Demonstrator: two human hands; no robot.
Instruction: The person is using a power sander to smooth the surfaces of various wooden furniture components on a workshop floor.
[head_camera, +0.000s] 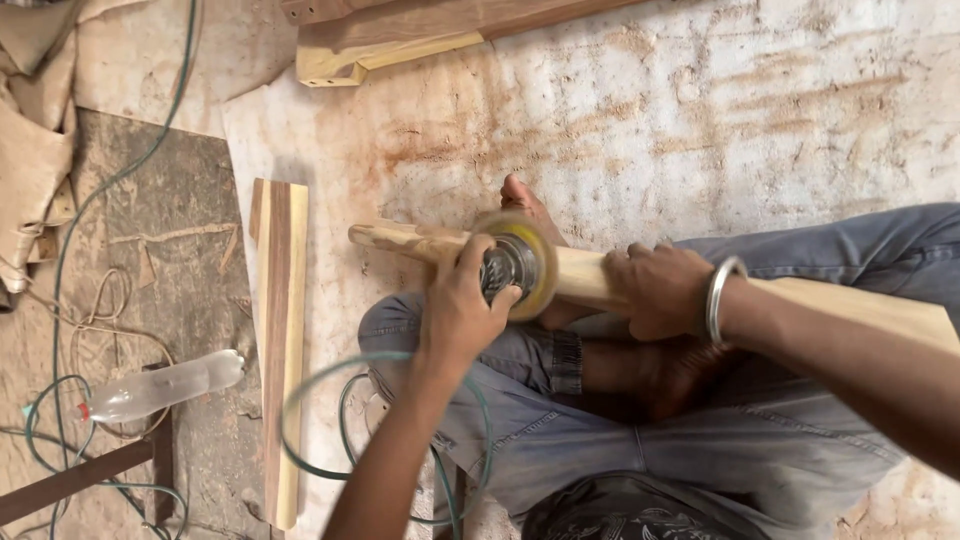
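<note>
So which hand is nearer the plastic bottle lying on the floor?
Left. The left hand, gripping the sander, is closer to the plastic bottle; the right hand holds the wooden piece farther away.

Pale turned wooden leg (590, 277) lying across the lap, spinning yellow sanding disc (518, 264) pressed on it

You've got two hands in the shot: your left hand (462, 305) on one small grinder with a spinning yellow sanding disc (516, 264), your right hand (658, 291) on one long pale rounded wooden piece (420, 241). One silver metal bangle (722, 296) on that wrist. On the floor there's one flat two-tone wooden plank (280, 340), one clear plastic bottle with a red cap (160, 387), one green looping power cable (320, 420), and one chunky wooden block (390, 45) up top. One bare foot (528, 207) visible.
</note>
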